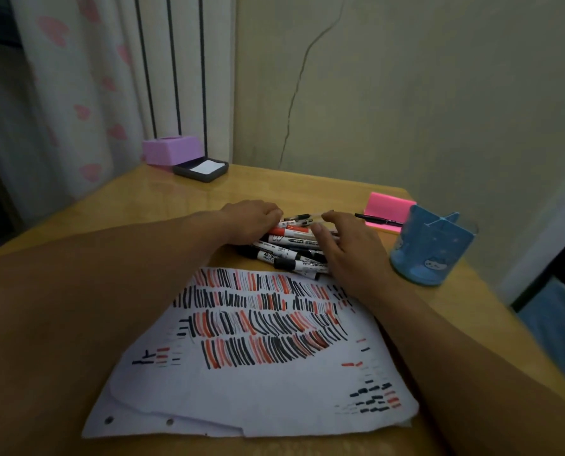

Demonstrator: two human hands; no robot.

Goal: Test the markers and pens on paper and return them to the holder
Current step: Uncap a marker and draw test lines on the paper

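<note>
A pile of several whiteboard markers and pens [289, 250] lies on the wooden desk beyond a white paper sheet [251, 357] covered in red and black test strokes. My left hand [251, 220] rests on the pile's left end with its fingers curled over the pens. On the pile's right side my right hand [347, 246] curls its fingers around the pens. The blue divided pen holder [429, 255] stands to the right of my right hand and looks empty. Which single pen either hand holds is hidden.
A pink sticky-note pad [386, 209] with a black pen [378, 219] on it lies behind the holder. A purple box [171, 149] and a dark ink pad [200, 169] sit at the desk's back left corner. The desk edge runs close on the right.
</note>
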